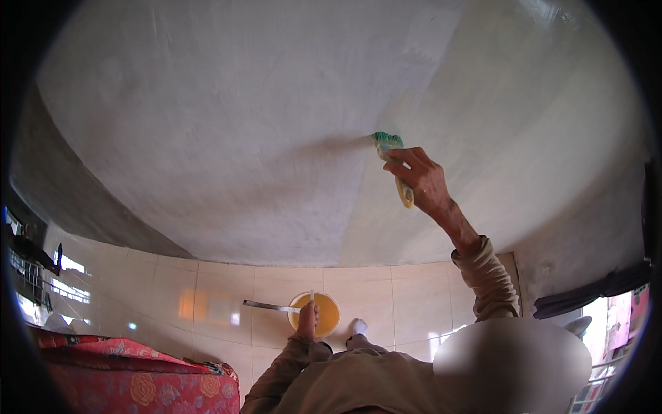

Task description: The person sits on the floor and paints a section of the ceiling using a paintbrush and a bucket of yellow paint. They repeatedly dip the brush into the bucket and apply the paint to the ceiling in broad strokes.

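Observation:
My right hand [423, 181] is raised against the wall and closed around a paintbrush [405, 194] with a yellowish handle. Its green bristles touch the wall [276, 103], at the border between a paler grey area and a darker, greenish-grey area to the right. Low in front of my body, my left hand [308, 319] is a fist over a round bucket [333, 314] of yellow-orange liquid. A long flat strip [270, 306] runs left from this fist, and a short whitish piece [312, 295] shows above it. Whether the fist also grips the bucket's handle cannot be made out.
Glossy pale tiles [224, 290] cover the floor along the wall's foot. A red flowered cloth [145, 386] covers something bulky at lower left. My foot [358, 327] is beside the bucket. A dark curtain [593, 290] hangs by a bright opening at right. A blurred patch hides the lower right.

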The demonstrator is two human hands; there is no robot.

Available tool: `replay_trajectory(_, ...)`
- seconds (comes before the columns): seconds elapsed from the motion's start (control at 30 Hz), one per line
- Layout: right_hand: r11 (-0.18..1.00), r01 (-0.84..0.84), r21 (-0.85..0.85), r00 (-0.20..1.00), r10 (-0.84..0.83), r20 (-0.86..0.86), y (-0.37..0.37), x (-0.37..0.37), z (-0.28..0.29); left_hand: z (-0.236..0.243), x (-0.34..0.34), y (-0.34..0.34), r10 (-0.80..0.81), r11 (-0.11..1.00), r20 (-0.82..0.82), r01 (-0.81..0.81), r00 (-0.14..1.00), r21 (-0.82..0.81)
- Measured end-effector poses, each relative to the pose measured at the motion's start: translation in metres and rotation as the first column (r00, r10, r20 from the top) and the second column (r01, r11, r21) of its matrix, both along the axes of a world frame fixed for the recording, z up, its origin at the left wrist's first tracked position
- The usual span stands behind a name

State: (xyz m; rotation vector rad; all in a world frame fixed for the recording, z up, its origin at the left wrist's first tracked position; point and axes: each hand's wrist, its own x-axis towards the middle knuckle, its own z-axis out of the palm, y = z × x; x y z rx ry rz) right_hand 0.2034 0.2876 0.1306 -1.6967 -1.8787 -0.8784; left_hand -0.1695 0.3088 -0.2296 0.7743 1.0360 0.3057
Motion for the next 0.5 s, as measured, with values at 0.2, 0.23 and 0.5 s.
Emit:
replay_trajectory(0.2,0.98,-0.02,0.2,0.999,0.029,-0.042,0.019,0.026,0.096,0.002,0.003,-0.002,-0.032,0.999,0.01,0.032,0.999,0.035)
replay_trajectory(0.23,0.982,0.008,0.191,1.0,-0.012,0.016,0.017,0.028,0.106,0.007,0.005,-0.003,-0.05,0.998,-0.001,0.05,0.999,0.031)
replay_trajectory(0.5,0.948,0.036,0.316,0.957,-0.123,0.261,0.016,0.021,0.084,0.011,0.003,-0.006,-0.037,0.999,-0.025,0.038,0.999,0.025)
